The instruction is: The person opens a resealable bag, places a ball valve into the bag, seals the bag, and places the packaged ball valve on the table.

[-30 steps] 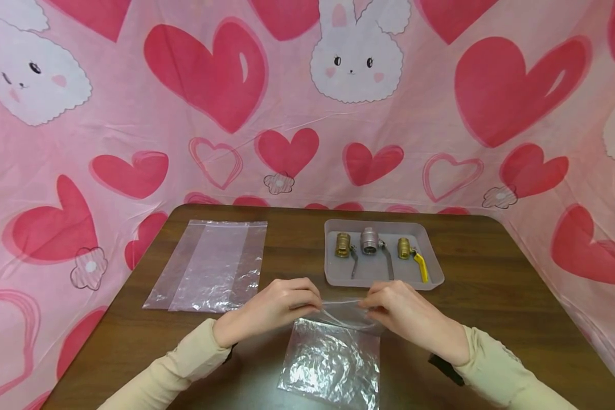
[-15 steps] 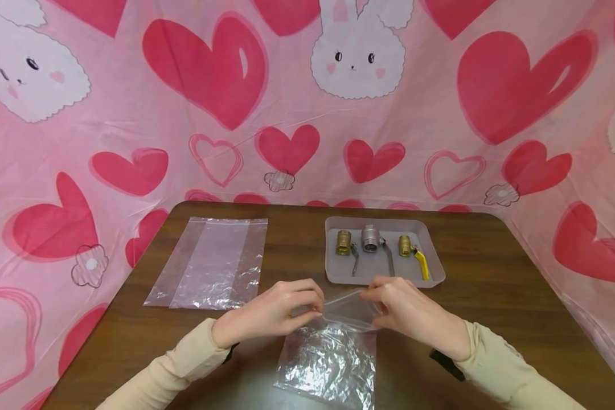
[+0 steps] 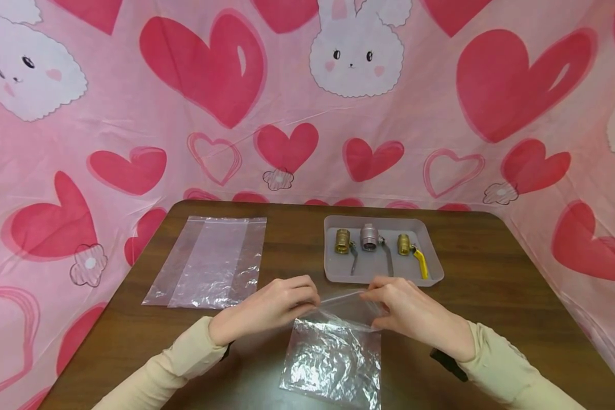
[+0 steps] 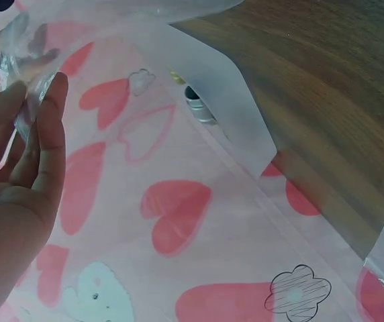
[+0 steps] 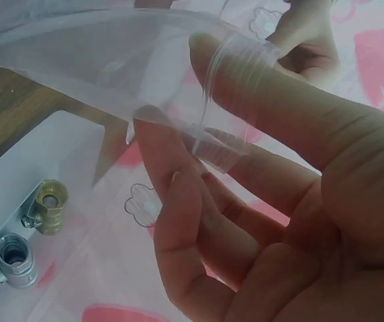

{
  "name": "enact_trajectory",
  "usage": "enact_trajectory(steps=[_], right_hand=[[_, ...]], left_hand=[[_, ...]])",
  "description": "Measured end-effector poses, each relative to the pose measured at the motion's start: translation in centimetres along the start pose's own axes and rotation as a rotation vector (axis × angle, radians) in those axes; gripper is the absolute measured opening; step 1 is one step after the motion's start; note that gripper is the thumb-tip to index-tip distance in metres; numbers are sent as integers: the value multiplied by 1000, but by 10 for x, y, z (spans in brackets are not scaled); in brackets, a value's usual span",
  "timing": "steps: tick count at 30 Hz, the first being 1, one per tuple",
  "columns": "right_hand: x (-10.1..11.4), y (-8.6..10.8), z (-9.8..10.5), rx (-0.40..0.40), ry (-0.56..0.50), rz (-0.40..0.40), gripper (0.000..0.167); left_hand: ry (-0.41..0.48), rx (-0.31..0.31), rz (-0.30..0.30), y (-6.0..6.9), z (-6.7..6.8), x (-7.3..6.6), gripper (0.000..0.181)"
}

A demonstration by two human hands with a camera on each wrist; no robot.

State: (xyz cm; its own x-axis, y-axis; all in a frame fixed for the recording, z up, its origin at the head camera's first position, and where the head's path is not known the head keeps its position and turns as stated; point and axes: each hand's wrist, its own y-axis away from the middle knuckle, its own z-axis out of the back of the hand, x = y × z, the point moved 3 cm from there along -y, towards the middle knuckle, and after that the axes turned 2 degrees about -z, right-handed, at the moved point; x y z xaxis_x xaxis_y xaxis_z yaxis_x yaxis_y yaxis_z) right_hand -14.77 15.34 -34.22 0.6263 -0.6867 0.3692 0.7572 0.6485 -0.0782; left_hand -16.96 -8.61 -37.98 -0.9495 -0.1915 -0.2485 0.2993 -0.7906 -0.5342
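A clear zip-lock bag [image 3: 333, 364] lies toward me on the table, its mouth end raised between both hands. My left hand [image 3: 271, 304] pinches the left side of the mouth; in the left wrist view its thumb and fingers [image 4: 48, 134] press crumpled film between them. The right hand [image 3: 417, 316] holds the other side, with thumb and index finger spread apart. In the right wrist view the ridged zip strip [image 5: 235, 87] crosses the thumb, which shows through the film. The bag's mouth gapes a little near the right hand. Nothing shows inside the bag.
Beyond the hands a shallow translucent tray [image 3: 330, 273] holds two brass valves, one brass valve [image 3: 342, 242] with a grey lever and another valve [image 3: 404, 245] with a yellow lever, plus a silver valve [image 3: 369, 238]. Flat clear bags [image 3: 210, 267] overlap at the left of the table.
The right thumb and index finger have spread apart, widening the bag's mouth at that side. The bag shifted slightly toward me and left, then back. The left hand keeps its pinch.
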Motion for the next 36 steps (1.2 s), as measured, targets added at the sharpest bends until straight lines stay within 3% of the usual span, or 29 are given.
enact_trajectory(steps=[7, 11, 15, 21, 27, 31, 36], right_hand=[[-5, 1, 0, -15, -35, -46, 41], [-7, 2, 0, -37, -11, -69, 44], [-4, 3, 1, -35, -3, -68, 46], [6, 3, 2, -47, 27, -31, 47], [13, 5, 2, -49, 48, -8, 47], [17, 6, 3, -36, 58, -3, 46], [18, 6, 3, -27, 52, 8, 46]], left_hand=[[-21, 40, -86, 2, 0, -3, 4], [-11, 47, -79, 2, 0, -5, 3], [6, 4, -21, -1, 0, -6, 6], [-100, -90, 53, -7, -1, -8, 13], [-138, -138, 215, -12, 0, -11, 20], [-190, -129, 320, -17, 2, -12, 26], [-256, -46, 399, -20, 4, -15, 19]])
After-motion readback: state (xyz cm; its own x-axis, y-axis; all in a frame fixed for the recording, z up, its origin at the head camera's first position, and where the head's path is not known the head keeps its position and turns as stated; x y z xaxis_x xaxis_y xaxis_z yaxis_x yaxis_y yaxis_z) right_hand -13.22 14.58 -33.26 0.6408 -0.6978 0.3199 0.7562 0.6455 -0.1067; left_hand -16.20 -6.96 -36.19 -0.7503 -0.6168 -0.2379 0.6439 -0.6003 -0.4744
